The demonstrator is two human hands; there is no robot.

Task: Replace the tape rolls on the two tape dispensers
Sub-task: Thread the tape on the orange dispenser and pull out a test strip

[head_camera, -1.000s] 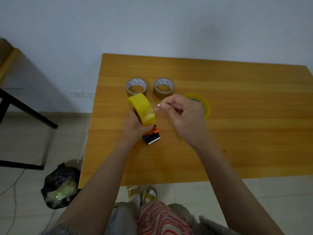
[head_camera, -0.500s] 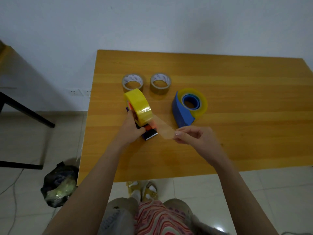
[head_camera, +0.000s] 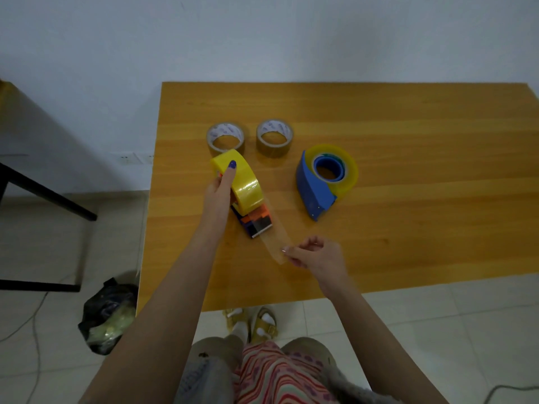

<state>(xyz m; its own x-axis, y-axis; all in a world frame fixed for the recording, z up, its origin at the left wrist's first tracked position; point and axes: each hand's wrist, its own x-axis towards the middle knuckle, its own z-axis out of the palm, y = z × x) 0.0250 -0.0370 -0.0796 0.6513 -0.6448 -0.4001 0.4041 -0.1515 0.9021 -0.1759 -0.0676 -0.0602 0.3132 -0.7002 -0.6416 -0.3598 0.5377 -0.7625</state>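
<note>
Two tape dispensers sit on the wooden table (head_camera: 408, 118). The orange and black dispenser (head_camera: 256, 221), near the left edge, carries a glossy yellow tape roll (head_camera: 242, 182) standing on edge; the left hand (head_camera: 218, 193) wraps the roll from the left, its forefinger laid over the top. A clear strip of tape (head_camera: 274, 243) runs from the roll over the toothed blade toward the near side, its free end pinched between thumb and fingertips of the right hand (head_camera: 316, 256). To the right lies the blue dispenser (head_camera: 313, 191) on its side, holding another yellow roll (head_camera: 348, 170). Two nearly spent brown rolls (head_camera: 225, 138) (head_camera: 274, 137) lie flat at the far side.
</note>
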